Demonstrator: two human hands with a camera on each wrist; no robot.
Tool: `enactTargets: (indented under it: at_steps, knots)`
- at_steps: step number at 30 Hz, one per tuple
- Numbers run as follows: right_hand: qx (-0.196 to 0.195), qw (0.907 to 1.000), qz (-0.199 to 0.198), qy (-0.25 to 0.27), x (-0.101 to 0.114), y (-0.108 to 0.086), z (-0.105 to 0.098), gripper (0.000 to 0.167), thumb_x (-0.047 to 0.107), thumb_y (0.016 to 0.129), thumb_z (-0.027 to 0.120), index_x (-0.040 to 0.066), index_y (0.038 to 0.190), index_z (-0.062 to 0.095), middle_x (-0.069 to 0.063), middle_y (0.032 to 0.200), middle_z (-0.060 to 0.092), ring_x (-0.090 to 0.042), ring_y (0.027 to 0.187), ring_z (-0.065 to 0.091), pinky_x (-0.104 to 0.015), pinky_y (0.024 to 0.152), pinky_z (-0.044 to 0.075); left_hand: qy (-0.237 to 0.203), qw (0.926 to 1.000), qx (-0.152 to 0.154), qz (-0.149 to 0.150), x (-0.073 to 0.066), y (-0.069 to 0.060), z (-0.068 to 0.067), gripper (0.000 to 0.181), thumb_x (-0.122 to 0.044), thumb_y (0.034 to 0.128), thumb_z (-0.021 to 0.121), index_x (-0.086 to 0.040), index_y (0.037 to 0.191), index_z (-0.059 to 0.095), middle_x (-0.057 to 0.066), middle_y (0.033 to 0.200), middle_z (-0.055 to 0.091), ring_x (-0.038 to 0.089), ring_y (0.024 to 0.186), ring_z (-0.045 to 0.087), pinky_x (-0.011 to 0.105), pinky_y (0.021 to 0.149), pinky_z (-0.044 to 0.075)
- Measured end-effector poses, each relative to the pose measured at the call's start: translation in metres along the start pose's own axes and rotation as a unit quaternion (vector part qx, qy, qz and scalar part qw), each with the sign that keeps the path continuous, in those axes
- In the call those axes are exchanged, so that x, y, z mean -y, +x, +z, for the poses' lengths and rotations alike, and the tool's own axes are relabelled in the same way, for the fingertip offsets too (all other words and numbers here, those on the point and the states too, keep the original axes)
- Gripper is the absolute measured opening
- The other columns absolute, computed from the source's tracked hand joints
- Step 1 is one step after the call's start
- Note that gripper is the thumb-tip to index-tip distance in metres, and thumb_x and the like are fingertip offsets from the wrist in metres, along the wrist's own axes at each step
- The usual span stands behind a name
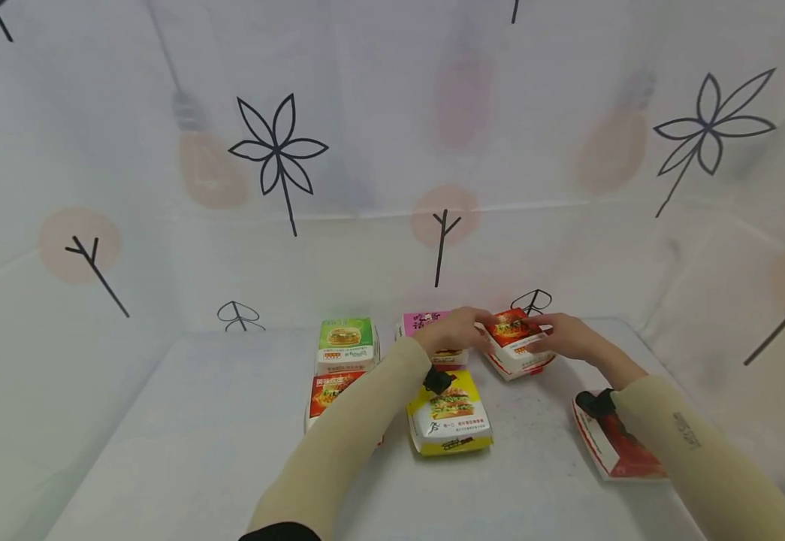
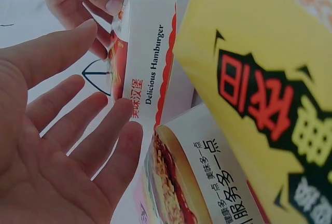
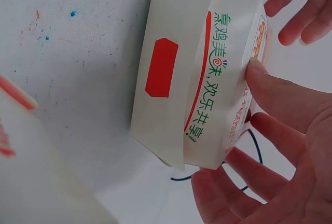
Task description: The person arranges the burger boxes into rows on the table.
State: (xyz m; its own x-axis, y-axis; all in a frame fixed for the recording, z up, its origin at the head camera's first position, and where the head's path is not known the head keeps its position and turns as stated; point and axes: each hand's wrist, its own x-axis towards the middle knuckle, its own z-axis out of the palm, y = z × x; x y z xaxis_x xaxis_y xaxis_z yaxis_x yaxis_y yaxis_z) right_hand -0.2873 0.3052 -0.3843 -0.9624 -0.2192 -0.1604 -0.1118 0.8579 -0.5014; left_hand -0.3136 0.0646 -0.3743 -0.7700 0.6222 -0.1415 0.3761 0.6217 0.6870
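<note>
Toward the back of the table, a red-and-white hamburger box [image 1: 508,328] sits slightly turned between the two hands. My left hand [image 1: 456,329] reaches over a pink hamburger box [image 1: 424,320], its fingers spread beside the red-and-white box's left side; the left wrist view shows its palm holding nothing. On the other side, my right hand [image 1: 570,338] has its thumb touching the top edge of the box, with its fingers loosely bent at the side, as the right wrist view shows. A yellow hamburger box [image 1: 451,422] stands below my left wrist.
A green box [image 1: 346,347] and another red box [image 1: 330,389] stand in a column at the left, the latter partly covered by my left sleeve. One more red box [image 1: 611,443] lies under my right forearm. A patterned white curtain [image 1: 365,255] hangs behind the table.
</note>
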Motion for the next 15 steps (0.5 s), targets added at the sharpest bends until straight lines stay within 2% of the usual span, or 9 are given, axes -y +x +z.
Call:
enactTargets:
  at_steps: [4,9,11,15]
  knots:
    - [-0.001,1.0000,0.008,0.001,0.000,0.001,0.001,0.071,0.028,0.090,0.074,-0.007,0.144,0.044,-0.036,0.139,0.046,-0.053,0.121,0.048,-0.062,0.091,0.049,0.007,0.9999,0.016,0.001,-0.002,0.001,0.000,0.058,-0.024,0.0889,0.076,-0.024,0.143,0.056,-0.003,0.145,0.052,0.019,0.130,0.045,0.044,0.112,0.034]
    - [0.003,0.9999,0.010,0.004,0.001,-0.001,-0.001,0.072,0.033,0.091,0.073,-0.006,0.144,0.044,-0.036,0.140,0.046,-0.053,0.122,0.048,-0.061,0.091,0.049,0.012,0.9993,0.034,-0.007,-0.004,0.004,0.002,0.060,-0.025,0.0880,0.077,-0.025,0.144,0.055,-0.003,0.142,0.053,0.016,0.119,0.050,0.042,0.108,0.040]
    - [0.001,1.0000,0.004,0.000,-0.001,-0.003,-0.004,0.072,0.036,0.091,0.072,-0.005,0.144,0.045,-0.036,0.139,0.046,-0.053,0.121,0.049,-0.061,0.089,0.050,0.012,0.9993,0.035,-0.008,-0.005,0.004,0.003,0.060,-0.026,0.0881,0.077,-0.025,0.144,0.055,-0.002,0.141,0.054,0.016,0.115,0.051,0.041,0.106,0.042]
    - [-0.007,0.9999,-0.012,-0.003,-0.005,-0.008,-0.011,0.070,0.036,0.093,0.069,-0.004,0.144,0.045,-0.037,0.140,0.045,-0.054,0.122,0.048,-0.062,0.089,0.050,0.016,0.9992,0.034,-0.011,-0.005,0.003,0.002,0.059,-0.025,0.0885,0.077,-0.026,0.144,0.055,-0.003,0.142,0.054,0.016,0.118,0.050,0.041,0.107,0.041]
